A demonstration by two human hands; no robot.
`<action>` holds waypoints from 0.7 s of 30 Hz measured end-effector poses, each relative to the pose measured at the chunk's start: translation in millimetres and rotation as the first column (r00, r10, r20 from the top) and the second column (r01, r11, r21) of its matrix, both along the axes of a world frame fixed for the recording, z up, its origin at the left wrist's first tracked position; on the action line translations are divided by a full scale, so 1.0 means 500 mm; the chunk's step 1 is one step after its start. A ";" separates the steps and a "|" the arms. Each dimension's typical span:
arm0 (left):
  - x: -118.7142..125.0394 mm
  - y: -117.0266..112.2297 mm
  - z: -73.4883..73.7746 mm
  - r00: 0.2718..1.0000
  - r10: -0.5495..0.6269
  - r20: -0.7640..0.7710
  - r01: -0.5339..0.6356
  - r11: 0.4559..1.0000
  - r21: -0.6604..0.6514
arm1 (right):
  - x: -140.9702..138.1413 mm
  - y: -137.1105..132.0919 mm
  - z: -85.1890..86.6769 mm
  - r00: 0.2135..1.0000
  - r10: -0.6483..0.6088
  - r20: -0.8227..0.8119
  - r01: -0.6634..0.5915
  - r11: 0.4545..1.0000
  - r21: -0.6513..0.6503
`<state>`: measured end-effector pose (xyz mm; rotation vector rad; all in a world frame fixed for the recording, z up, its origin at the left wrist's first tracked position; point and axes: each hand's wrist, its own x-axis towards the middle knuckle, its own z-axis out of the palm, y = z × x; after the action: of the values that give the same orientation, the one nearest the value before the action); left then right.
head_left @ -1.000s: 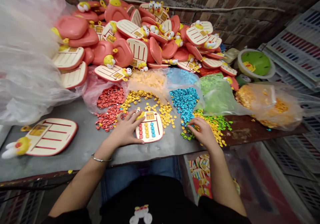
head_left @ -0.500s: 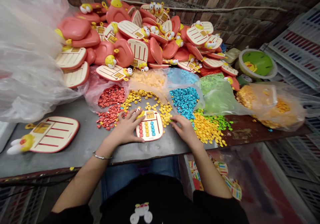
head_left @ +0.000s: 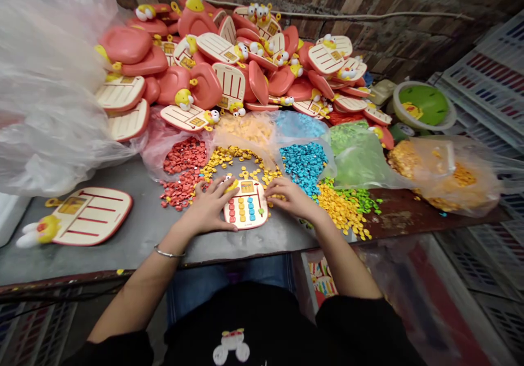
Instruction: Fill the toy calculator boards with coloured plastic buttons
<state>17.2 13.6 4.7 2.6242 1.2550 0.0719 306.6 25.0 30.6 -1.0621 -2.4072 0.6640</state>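
Note:
A cream-faced toy board [head_left: 245,219] with a yellow duck head and a small window lies flat in front of me. Red, yellow and blue button pieces sit on it in columns, and one green piece [head_left: 261,211] is at its right side. My left hand [head_left: 210,205] grips the board's left side, thumb at the lower edge and fingers by the duck head. Over the right edge, the fingers of my right hand [head_left: 292,198] are bent and close together near the green piece. Whatever they may hold is hidden.
Loose red [head_left: 184,159], yellow [head_left: 341,213], blue [head_left: 303,164] and green pieces [head_left: 364,199] spill from plastic bags. Behind them rises a heap of similar boards [head_left: 241,55]. Another board [head_left: 94,216] lies at left, beside a large plastic bag [head_left: 53,82]. A round basin [head_left: 423,107] stands far right.
My right hand has moved left onto the board's right edge. A green piece now shows on the board. My left hand stays at the board's left side.

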 end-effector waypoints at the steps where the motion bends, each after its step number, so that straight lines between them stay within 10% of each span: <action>1: 0.000 0.000 0.001 1.000 0.002 -0.001 -0.002 1.000 -0.002 | 0.026 -0.022 0.007 0.994 -0.099 -0.045 0.099 0.995 0.017; 4: 0.002 0.000 0.003 1.000 0.002 -0.006 -0.002 1.000 -0.011 | 0.093 -0.090 0.001 0.947 -0.322 0.013 0.321 0.947 0.028; 11: 0.003 0.000 0.002 1.000 0.005 -0.016 -0.006 1.000 -0.025 | 0.122 -0.180 -0.084 0.894 -0.392 0.218 0.393 0.919 0.044; 21: 0.003 0.000 0.003 1.000 -0.006 -0.018 0.005 0.999 -0.038 | -0.046 -0.003 -0.055 0.945 -0.259 -0.198 0.277 0.959 0.067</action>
<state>18.8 13.7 6.1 2.6012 1.2424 0.0229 283.5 23.5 2.8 -1.2021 -2.0632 0.5257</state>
